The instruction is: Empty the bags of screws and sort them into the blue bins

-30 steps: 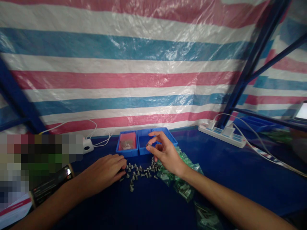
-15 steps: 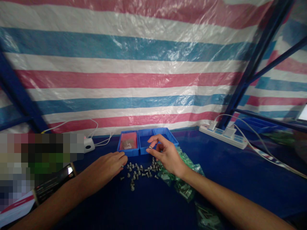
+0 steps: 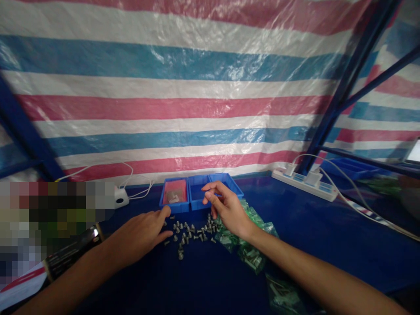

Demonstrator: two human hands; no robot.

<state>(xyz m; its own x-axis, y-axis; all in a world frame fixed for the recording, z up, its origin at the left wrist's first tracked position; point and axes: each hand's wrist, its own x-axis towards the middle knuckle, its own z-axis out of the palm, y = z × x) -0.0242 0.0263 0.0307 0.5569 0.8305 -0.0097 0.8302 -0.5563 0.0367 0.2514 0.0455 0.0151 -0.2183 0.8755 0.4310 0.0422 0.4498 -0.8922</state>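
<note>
Many small metal screws [image 3: 183, 236] lie scattered on the dark blue table between my two hands. My left hand [image 3: 154, 227] is at their left edge, thumb and index finger spread, holding nothing. Above the right side of the screws is my right hand [image 3: 223, 203], its thumb and fingers curled in front of the divided blue tray [image 3: 199, 204]; whether something small is between the fingertips cannot be made out. Green-tinted plastic bags [image 3: 252, 258] with small parts lie under and beside my right wrist. A blue tray with a pink lining [image 3: 175, 184] holds a small clear bag.
A white power strip [image 3: 305, 184] with plugs and cables lies at the back right. At the left are a white device [image 3: 121, 199] with a cord and a black box [image 3: 74, 249]. A striped sheet hangs behind the table.
My left thumb and index finger have opened apart, and screws show near them. My right fingers have shifted slightly, and the small metal piece seen between them earlier is no longer visible.
</note>
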